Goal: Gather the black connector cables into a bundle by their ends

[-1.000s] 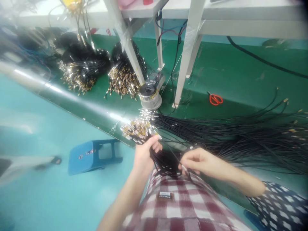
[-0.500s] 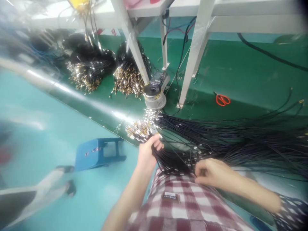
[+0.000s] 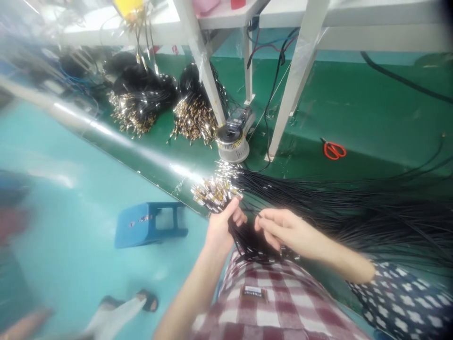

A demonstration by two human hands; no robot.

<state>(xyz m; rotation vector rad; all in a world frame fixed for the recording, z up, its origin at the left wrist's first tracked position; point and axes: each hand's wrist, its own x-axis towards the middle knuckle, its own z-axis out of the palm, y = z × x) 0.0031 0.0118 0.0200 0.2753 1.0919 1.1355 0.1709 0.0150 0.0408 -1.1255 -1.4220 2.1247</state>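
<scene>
One bundle of thin black cables (image 3: 249, 241): we find it clasped in the left hand (image 3: 222, 229), its silver and yellowish tips (image 3: 211, 193) fanned at upper left, dark lengths loose, running down to the checked cloth (image 3: 244, 278).

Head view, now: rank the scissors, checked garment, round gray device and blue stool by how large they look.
1. Checked garment, cut off by the frame edge
2. Blue stool
3. Round gray device
4. Scissors

Maroon-and-white checked apron (image 3: 276, 309) with small brown label (image 3: 254, 293), dark white-patterned right sleeve (image 3: 399, 302), bare fingers (image 3: 274, 215)
</scene>
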